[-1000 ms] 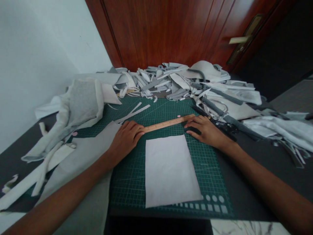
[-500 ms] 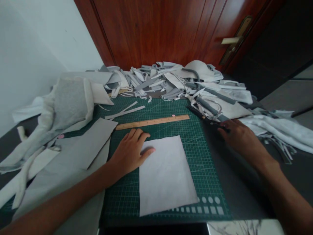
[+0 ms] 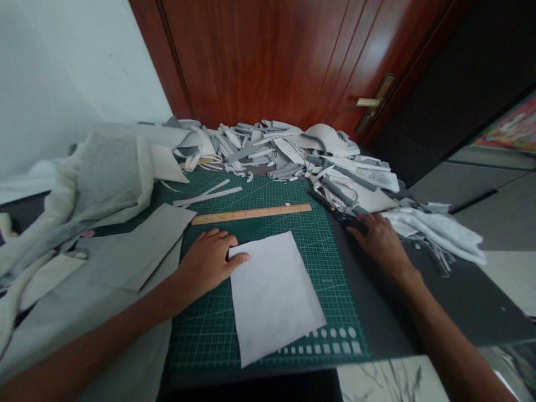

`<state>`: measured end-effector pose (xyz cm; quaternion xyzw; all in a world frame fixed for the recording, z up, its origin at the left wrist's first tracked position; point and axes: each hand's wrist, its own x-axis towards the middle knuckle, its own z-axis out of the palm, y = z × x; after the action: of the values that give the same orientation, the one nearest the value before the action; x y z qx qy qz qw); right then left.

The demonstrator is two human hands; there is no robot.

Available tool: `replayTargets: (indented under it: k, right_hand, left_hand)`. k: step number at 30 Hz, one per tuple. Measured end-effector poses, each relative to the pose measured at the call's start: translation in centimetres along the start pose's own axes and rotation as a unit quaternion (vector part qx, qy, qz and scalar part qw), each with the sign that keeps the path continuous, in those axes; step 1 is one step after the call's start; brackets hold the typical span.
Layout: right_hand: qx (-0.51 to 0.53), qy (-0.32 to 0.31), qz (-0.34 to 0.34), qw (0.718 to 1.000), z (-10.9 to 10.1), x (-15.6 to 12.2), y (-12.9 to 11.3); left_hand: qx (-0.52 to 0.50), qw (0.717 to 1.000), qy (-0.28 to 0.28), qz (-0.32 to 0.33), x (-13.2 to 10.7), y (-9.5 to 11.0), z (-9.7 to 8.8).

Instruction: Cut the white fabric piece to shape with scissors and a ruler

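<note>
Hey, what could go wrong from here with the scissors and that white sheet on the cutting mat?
The white fabric sheet lies askew on the green cutting mat, with the left hand only at its edge, so it might slide. The black-handled scissors by the right hand have blades pointing toward the grey-white scrap heap, so they could snag loose strips if lifted carelessly.

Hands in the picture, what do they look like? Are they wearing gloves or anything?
No gloves! The left hand and right hand are bare. The left arm and right arm are bare too, with no sleeves showing, and I can't see a watch or bracelet on either wrist.
</note>
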<state>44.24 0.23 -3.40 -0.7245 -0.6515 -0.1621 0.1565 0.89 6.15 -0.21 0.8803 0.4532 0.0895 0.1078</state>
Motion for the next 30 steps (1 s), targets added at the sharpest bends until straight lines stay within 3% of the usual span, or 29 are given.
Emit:
replayTargets:
  k: [4,7,10,13,15,20,24,27,30]
  right_hand:
    - [-0.049,-0.051,0.045,0.996,0.4,-0.4,0.2]
    - [-0.03,-0.123,0.058,0.99,0.3,0.7,0.8]
    - [-0.023,-0.143,0.067,0.987,0.1,2.2,1.3]
    - [-0.011,-0.128,0.081,0.988,-0.1,2.8,1.2]
    - [0.007,-0.106,0.085,0.991,0.0,2.6,0.8]
    - [0.091,-0.034,0.095,0.991,-0.2,2.0,-0.5]
    - [0.159,0.053,0.07,0.983,-0.7,2.9,-2.1]
    - [0.211,0.044,0.042,0.976,-0.7,4.2,-4.0]
    - [0.235,0.004,-0.049,0.971,-0.4,5.4,-6.2]
  left_hand:
    - [-0.084,0.996,0.01,0.039,0.3,-0.4,-0.2]
    - [-0.254,0.965,0.06,-0.011,0.9,-0.7,-0.3]
    - [-0.467,0.874,0.101,-0.088,1.5,-1.1,-0.4]
    - [-0.637,0.762,0.041,-0.105,1.6,-1.5,-0.5]
    - [-0.67,0.736,0.003,-0.095,1.4,-1.4,-0.2]
    - [-0.624,0.776,0.018,-0.091,1.3,-1.1,0.8]
    - [-0.497,0.86,0.099,-0.065,2.0,-1.9,0.6]
    - [-0.407,0.899,0.158,-0.039,2.4,-3.0,-0.1]
    - [-0.396,0.906,0.147,-0.018,2.6,-3.9,-0.5]
